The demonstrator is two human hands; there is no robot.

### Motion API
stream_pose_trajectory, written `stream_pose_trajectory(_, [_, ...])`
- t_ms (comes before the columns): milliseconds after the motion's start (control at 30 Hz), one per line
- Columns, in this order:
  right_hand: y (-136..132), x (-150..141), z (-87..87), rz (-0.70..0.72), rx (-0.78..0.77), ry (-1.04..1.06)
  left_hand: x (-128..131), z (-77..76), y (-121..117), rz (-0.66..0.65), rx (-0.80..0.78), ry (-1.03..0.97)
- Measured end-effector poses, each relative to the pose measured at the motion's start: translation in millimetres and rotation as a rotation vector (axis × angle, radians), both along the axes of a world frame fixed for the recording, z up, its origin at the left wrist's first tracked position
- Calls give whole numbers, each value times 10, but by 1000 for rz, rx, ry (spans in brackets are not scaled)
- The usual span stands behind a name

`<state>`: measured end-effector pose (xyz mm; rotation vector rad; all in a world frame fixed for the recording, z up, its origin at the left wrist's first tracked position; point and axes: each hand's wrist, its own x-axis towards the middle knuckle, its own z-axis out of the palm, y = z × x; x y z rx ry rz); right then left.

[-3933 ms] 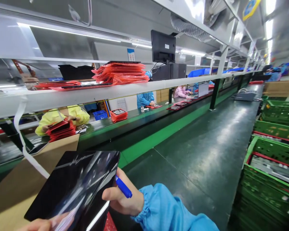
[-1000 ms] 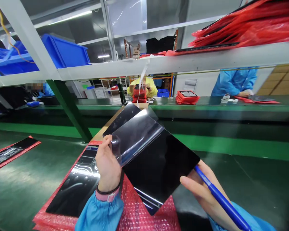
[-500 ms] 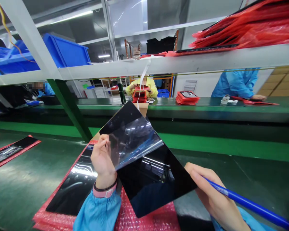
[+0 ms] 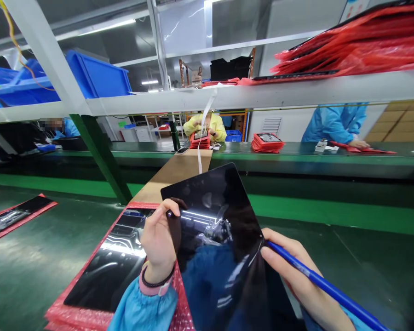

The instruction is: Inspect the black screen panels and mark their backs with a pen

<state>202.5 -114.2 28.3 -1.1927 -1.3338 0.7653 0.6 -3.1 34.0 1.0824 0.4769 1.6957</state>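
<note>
One glossy black panel (image 4: 210,257), held up over the bench (image 4: 359,276)

Surface and room: dark green bench top on both sides; white shelf beam (image 4: 248,96) spans the view above, bearing blue bins (image 4: 96,78) at left and a red-wrapped stack (image 4: 352,50) at right; beyond, a person in yellow (image 4: 219,126) and a person in blue (image 4: 331,124) stand at a far counter (image 4: 234,148); brown cardboard (image 4: 179,172) reaches from the near side toward it; second black panel (image 4: 110,266) lies on red bubble wrap (image 4: 72,318), left of the held one.

Panel: rounded corners; mirror-like face showing streaks of reflected light; creased glints near its right edge; tilted, lower end cut off by the frame.

Hands: left hand (image 4: 158,241) at the upper left edge, fingers curled inward; cannot tell whether they grip it; right hand (image 4: 296,266) pinches the right edge between thumb and fingers; blue pen (image 4: 317,280) lies along that hand, sloping down rightward.
</note>
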Motion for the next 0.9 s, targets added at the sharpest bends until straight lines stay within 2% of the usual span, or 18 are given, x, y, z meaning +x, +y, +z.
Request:
stream_pose_trajectory(100, [10, -6, 63, 111, 23, -80, 3, -14, -27, 8, 49, 30])
stream_pose_trajectory(200, [13, -2, 16, 139, 0, -124, 2, -29, -51, 8, 66, 53])
stream_pose_trajectory(400, [11, 20, -169, 26, 79, -254, 16, -34, -81, -10, 87, 58])
stream_pose_trajectory(500, [-3, -24, -203, -92, 153, -373, 16, -52, -76, 6, 134, 90])
stream_pose_trajectory(633, [-25, -134, -235, -290, 433, -566, 8, -101, -32, 50, 204, 165])
stream_pose_trajectory(733, [-48, -182, -226, -259, 606, -716, 11, -121, -7, 53, 230, 203])
stream_pose_trajectory(900, [-117, -199, -136, -192, 606, -694, 24, -138, -10, 81, 277, 235])
